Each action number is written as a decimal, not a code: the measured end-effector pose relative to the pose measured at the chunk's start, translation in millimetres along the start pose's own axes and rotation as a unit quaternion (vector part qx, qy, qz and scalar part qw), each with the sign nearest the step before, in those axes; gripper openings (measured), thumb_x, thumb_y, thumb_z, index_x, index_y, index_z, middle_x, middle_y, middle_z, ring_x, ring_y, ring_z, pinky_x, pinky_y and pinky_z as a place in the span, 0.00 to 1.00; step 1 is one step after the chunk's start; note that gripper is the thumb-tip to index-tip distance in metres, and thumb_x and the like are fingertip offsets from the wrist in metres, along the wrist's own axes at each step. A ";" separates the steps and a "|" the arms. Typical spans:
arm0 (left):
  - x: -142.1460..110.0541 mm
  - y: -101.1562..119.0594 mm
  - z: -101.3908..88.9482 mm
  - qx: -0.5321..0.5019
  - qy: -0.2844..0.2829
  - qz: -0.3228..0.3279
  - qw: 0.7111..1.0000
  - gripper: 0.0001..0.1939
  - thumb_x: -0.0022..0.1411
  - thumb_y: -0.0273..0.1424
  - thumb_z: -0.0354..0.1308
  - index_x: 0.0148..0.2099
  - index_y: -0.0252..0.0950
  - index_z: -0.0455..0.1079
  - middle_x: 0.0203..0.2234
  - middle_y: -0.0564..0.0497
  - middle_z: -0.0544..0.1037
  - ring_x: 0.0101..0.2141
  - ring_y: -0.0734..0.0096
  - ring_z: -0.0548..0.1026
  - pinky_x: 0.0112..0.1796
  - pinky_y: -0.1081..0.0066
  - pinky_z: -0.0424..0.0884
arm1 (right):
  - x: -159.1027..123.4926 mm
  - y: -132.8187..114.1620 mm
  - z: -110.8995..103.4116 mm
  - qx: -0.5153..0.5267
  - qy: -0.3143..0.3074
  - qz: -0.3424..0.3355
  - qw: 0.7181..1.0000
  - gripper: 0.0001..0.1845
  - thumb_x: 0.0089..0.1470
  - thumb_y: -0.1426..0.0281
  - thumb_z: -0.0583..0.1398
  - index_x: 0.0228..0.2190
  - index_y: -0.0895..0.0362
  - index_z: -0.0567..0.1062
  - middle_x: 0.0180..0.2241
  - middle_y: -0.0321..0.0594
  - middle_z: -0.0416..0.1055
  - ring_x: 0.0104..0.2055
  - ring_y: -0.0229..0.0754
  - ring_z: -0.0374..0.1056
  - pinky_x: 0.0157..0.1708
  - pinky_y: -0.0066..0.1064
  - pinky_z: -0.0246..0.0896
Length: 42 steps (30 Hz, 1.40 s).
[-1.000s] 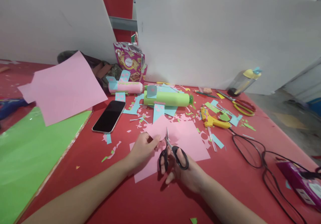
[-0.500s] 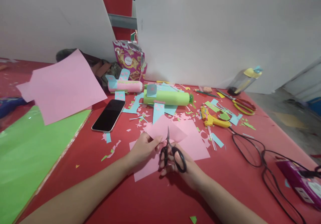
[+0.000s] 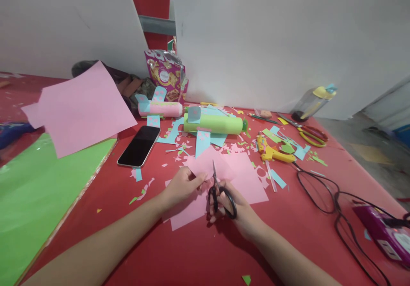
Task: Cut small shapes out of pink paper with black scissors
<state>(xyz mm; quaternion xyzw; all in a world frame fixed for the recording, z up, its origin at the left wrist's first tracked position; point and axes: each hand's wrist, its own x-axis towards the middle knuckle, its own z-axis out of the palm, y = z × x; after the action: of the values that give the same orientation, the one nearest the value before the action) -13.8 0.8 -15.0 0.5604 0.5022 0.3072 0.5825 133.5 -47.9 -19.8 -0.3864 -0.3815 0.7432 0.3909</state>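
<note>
Head view: green tube (image 3: 221, 124), scraps (image 3: 236, 148) beyond scissors (image 3: 217, 186); phone (image 3: 140, 146) near left hand (image 3: 182, 185).

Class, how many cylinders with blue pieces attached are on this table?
2. A pink cylinder lies in front of the snack bag, and a green cylinder lies to its right, beyond the scissors. Any others behind the large pink sheet would be hidden.

Right of your phone (image 3: 139, 146), the scissors (image 3: 216, 185) partly hide your right grip (image 3: 242, 213); left, the picture's edge crops the green sheet (image 3: 45, 196).
</note>
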 end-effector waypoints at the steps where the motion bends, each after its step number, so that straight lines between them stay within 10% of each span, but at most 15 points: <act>1: 0.8 0.2 -0.9 -0.004 -0.001 0.003 1.000 0.17 0.51 0.35 0.51 0.14 0.33 0.63 0.09 0.53 0.64 0.13 0.78 0.62 0.17 0.77 0.60 | 0.0 0.1 -0.3 -0.004 0.001 0.003 1.000 0.19 0.44 0.55 0.58 0.26 0.56 0.59 0.19 0.32 0.65 0.21 0.35 0.65 0.20 0.29 0.64; 24: 7.1 -2.0 -7.7 -0.025 0.115 0.075 0.990 0.14 0.53 0.33 0.50 0.18 0.34 0.57 0.13 0.58 0.59 0.18 0.80 0.59 0.21 0.78 0.58 | 0.4 0.5 -0.7 -0.041 0.025 0.007 0.999 0.22 0.41 0.55 0.60 0.23 0.55 0.55 0.13 0.25 0.63 0.11 0.30 0.60 0.11 0.21 0.57; 42: -0.4 0.0 -0.1 -0.031 -0.035 0.012 0.999 0.15 0.52 0.37 0.50 0.20 0.32 0.61 0.13 0.57 0.63 0.13 0.83 0.61 0.14 0.79 0.62 | -0.7 6.3 1.3 -0.010 0.030 -0.001 0.999 0.21 0.41 0.54 0.60 0.25 0.55 0.57 0.17 0.28 0.65 0.17 0.33 0.64 0.16 0.25 0.60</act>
<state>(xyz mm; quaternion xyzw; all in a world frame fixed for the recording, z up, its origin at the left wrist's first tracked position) -14.0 0.4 -14.9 0.5585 0.4649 0.3094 0.6133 130.8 -51.4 -24.6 -0.4123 -0.3777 0.7268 0.3988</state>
